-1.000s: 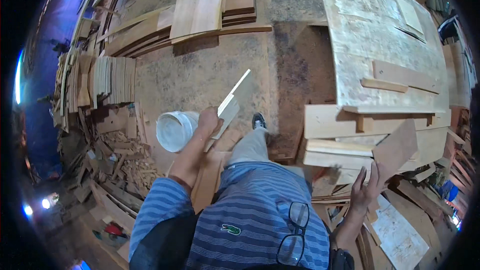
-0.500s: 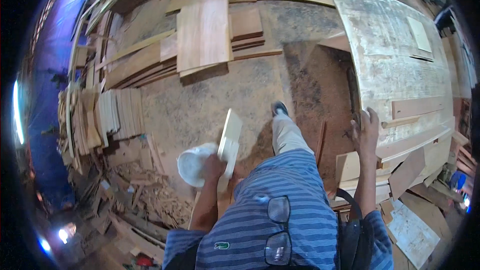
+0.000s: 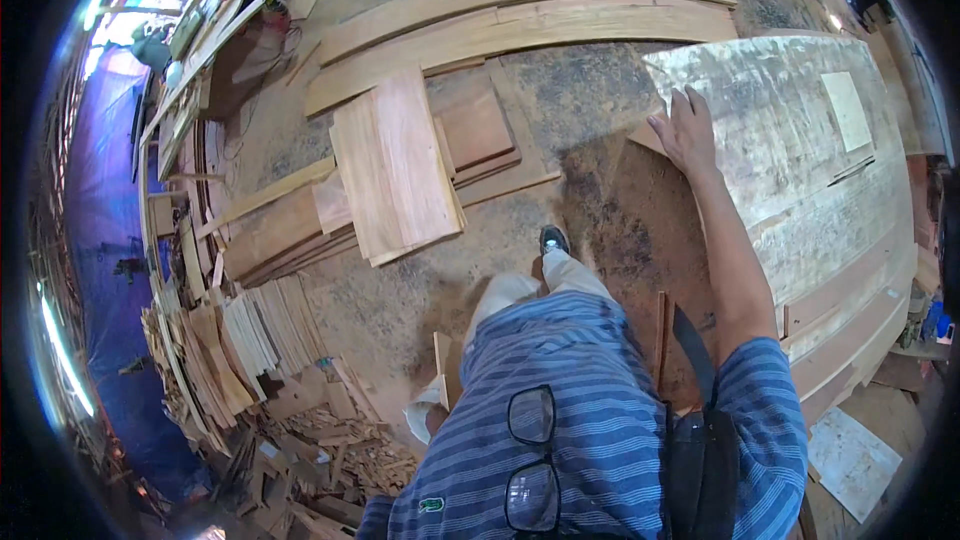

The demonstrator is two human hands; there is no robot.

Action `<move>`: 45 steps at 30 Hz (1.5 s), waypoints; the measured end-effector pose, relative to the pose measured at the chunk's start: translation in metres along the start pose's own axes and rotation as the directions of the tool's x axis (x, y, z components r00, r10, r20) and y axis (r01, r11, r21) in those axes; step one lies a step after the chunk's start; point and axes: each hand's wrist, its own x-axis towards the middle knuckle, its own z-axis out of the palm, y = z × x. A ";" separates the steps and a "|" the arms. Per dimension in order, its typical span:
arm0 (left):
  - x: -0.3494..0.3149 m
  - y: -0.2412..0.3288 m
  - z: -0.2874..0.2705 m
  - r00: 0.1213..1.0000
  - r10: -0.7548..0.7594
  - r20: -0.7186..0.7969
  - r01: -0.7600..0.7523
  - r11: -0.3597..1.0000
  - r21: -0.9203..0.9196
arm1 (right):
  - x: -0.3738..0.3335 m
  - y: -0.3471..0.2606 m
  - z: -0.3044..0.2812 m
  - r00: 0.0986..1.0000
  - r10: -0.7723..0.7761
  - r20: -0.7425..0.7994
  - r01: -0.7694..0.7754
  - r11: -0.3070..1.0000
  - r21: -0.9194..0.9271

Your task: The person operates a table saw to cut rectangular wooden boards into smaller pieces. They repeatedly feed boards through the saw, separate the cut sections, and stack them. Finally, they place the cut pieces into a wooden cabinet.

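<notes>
My left hand (image 3: pixel 437 421) is low beside my body, mostly hidden by my shirt and the things it carries. It is closed on a short pale wooden board (image 3: pixel 447 368) and a white bucket (image 3: pixel 421 412), both only partly visible. How its fingers divide between the two cannot be made out. My right hand (image 3: pixel 690 132) reaches forward with fingers apart and holds nothing. It is over the near left corner of a large worn, pale tabletop (image 3: pixel 770 130); whether it touches the surface is unclear.
Wide planks (image 3: pixel 395 165) lie stacked on the floor ahead, with long boards (image 3: pixel 530 25) behind them. Upright wood pieces (image 3: pixel 265 325) line the left side, above a heap of offcuts (image 3: pixel 345 450). A pale rectangular piece (image 3: pixel 846 110) rests on the tabletop.
I have moved forward, so the plank stack is nearer. My right hand has slid from the tabletop's near side toward its far corner. The left hand, board and bucket have dropped behind my shirt.
</notes>
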 end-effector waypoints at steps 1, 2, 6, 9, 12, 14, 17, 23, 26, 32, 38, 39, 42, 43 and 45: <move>0.013 0.022 -0.016 1.000 0.018 -0.010 -0.018 1.000 -0.009 | 0.019 0.010 0.012 0.999 0.018 -0.028 -0.019 0.999 -0.036; 0.028 0.046 -0.033 0.999 0.043 -0.020 -0.043 0.999 -0.013 | 0.035 0.022 0.021 0.997 0.040 -0.059 -0.044 0.996 -0.072; 0.099 0.156 -0.098 0.986 0.160 -0.041 -0.160 0.987 0.008 | 0.076 0.062 0.035 0.965 0.203 -0.164 -0.234 0.952 -0.198; 0.145 0.247 -0.144 0.971 0.237 -0.037 -0.234 0.970 0.060 | 0.081 0.061 0.036 0.925 0.371 -0.088 -0.380 0.911 -0.157; 0.187 0.345 -0.190 0.945 0.326 -0.018 -0.320 0.937 0.140 | 0.083 0.062 0.037 0.881 0.461 -0.106 -0.470 0.877 -0.098; 0.227 0.419 -0.224 0.912 0.410 0.020 -0.407 0.895 0.183 | 0.082 0.069 0.035 0.825 0.529 -0.197 -0.552 0.829 -0.088; 0.311 0.503 -0.253 0.869 0.476 0.136 -0.495 0.827 0.266 | 0.087 0.066 0.037 0.782 0.587 -0.209 -0.616 0.780 -0.111; 0.404 0.755 -0.330 0.796 0.599 0.085 -0.568 0.693 0.444 | 0.094 0.061 0.031 0.688 0.705 -0.169 -0.725 0.669 -0.162; 0.423 0.849 -0.373 0.684 0.727 0.067 -0.705 0.634 0.320 | 0.097 0.064 0.032 0.666 0.731 -0.146 -0.745 0.647 -0.159; 0.384 1.054 -0.434 0.424 0.903 0.068 -0.814 0.347 0.467 | 0.108 0.068 0.029 0.611 0.786 -0.096 -0.787 0.591 -0.174; 0.438 1.168 -0.411 0.476 0.858 0.195 -0.871 0.429 0.237 | 0.100 0.074 0.029 0.524 0.852 0.009 -0.833 0.515 -0.200; 0.393 1.191 -0.402 0.539 0.810 0.232 -0.840 0.495 0.222 | 0.102 0.070 0.027 0.485 0.874 0.032 -0.856 0.482 -0.185; 0.359 1.232 -0.392 0.600 0.777 0.192 -0.742 0.451 0.495 | 0.128 0.100 0.017 0.498 0.867 -0.015 -0.852 0.486 -0.193; 0.377 1.228 -0.392 0.630 0.755 0.182 -0.703 0.454 0.547 | 0.142 0.115 0.009 0.518 0.854 -0.036 -0.840 0.501 -0.211; 0.407 1.246 -0.377 0.670 0.724 0.164 -0.632 0.441 0.637 | 0.203 0.172 -0.016 0.547 0.828 -0.118 -0.833 0.526 -0.173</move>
